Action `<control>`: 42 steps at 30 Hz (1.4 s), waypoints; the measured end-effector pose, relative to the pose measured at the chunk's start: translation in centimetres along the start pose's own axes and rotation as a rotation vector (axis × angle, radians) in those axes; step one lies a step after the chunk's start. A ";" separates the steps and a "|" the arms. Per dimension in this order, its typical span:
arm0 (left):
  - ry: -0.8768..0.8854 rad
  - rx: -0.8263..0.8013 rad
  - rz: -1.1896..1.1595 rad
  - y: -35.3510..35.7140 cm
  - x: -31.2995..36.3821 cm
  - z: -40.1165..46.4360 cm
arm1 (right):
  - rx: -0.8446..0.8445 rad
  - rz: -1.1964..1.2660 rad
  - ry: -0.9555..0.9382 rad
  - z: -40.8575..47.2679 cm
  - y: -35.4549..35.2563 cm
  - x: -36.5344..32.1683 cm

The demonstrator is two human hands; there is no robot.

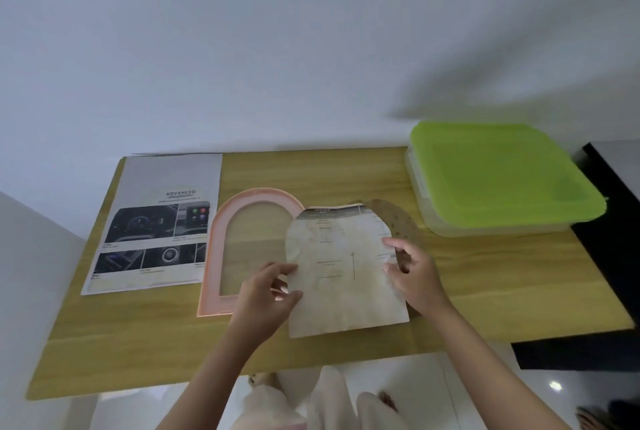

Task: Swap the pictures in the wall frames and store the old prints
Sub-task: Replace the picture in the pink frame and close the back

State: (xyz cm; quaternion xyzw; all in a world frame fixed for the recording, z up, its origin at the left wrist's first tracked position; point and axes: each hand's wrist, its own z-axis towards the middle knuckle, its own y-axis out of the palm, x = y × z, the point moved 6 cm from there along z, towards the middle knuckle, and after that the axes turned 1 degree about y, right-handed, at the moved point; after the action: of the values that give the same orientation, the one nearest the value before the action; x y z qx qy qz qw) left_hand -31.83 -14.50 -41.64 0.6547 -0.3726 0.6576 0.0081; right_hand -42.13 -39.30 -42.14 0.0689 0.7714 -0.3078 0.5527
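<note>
An arch-shaped print (341, 270), pale and mottled with faint text and an arrow, is held just above the wooden table (485, 291). My left hand (268, 294) pinches its left edge. My right hand (412, 273) pinches its right edge. Left of it lies a pink arch-shaped frame (214, 256), flat, with the table showing through its clear pane. A brown arch-shaped backing board (398, 218) lies under the print, mostly hidden. A rectangular printed sheet (162, 221) headed "ADVANCED", showing car dashboard photos, lies flat at the table's left.
A clear plastic box with a green lid (498, 176) stands shut at the table's back right. A black piece of furniture (613, 239) adjoins the table on the right. A white wall rises behind the table. My legs and feet show below the front edge.
</note>
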 end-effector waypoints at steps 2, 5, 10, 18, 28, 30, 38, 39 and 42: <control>-0.017 -0.043 -0.009 3.5 1.5 -0.9 | 0.016 -0.036 0.015 -0.9 -3.6 2.3; 0.012 -0.108 0.011 9.0 4.0 -2.0 | 0.067 -0.070 0.051 -2.5 -9.0 6.0; 0.059 -0.162 0.063 17.4 7.3 -2.9 | 0.142 -0.136 0.090 -4.3 -16.6 11.0; 0.084 -0.207 0.187 26.5 10.7 -1.6 | 0.134 -0.305 0.096 -2.9 -24.0 14.7; -0.024 -0.252 0.355 29.8 10.7 -0.4 | 0.094 -0.428 0.037 0.0 -24.5 17.4; -0.019 -0.234 0.372 29.9 10.8 -0.3 | 0.116 -0.405 0.026 0.1 -24.7 17.8; -0.007 -0.211 0.395 30.2 10.6 -0.3 | 0.137 -0.393 -0.029 0.3 -24.7 18.3; -0.009 -0.212 0.398 30.2 10.5 -0.2 | 0.137 -0.393 -0.024 0.3 -24.8 18.3; -0.019 -0.220 0.398 30.4 10.5 -0.1 | 0.142 -0.397 -0.020 0.3 -24.8 18.3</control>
State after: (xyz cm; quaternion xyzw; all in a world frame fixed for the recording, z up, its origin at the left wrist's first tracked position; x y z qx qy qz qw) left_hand -48.59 -41.45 -47.07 0.5698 -0.5637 0.5955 -0.0540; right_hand -59.86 -63.59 -48.69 -0.0488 0.7407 -0.4651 0.4824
